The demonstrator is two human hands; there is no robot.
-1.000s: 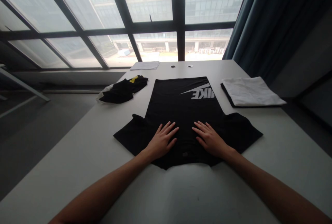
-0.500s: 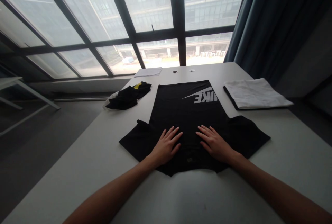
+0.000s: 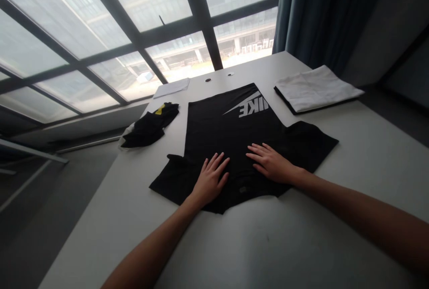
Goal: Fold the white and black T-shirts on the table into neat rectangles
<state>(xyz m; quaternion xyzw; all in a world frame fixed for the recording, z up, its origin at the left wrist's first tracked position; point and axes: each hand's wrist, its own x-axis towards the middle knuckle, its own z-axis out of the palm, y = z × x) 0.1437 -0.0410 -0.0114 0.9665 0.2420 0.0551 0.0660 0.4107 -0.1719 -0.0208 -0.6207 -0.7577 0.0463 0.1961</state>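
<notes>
A black T-shirt (image 3: pixel 228 132) lies spread on the white table, its neck end toward me and its hem at the far side. A white logo with lettering shows upside down near the far right part of the shirt. My left hand (image 3: pixel 210 178) rests flat on the upper left of the shirt, fingers spread. Opposite it, my right hand (image 3: pixel 270 161) lies palm down on the cloth, its fingers stretched out. Neither hand grips the fabric. The sleeves stick out to both sides, and the left one has a small raised fold.
Crumpled black, yellow and white clothing (image 3: pixel 149 126) lies at the table's left edge. Folded white and black cloth (image 3: pixel 317 89) is at the right. Behind are white paper (image 3: pixel 172 88) and two round holes in the white table (image 3: pixel 368 155). A window and blue curtain (image 3: pixel 311 16) stand beyond.
The view has tilted and turned, so the table appears rotated. Both hands stay flat on the shirt, with hardly any shift over the cloth.
</notes>
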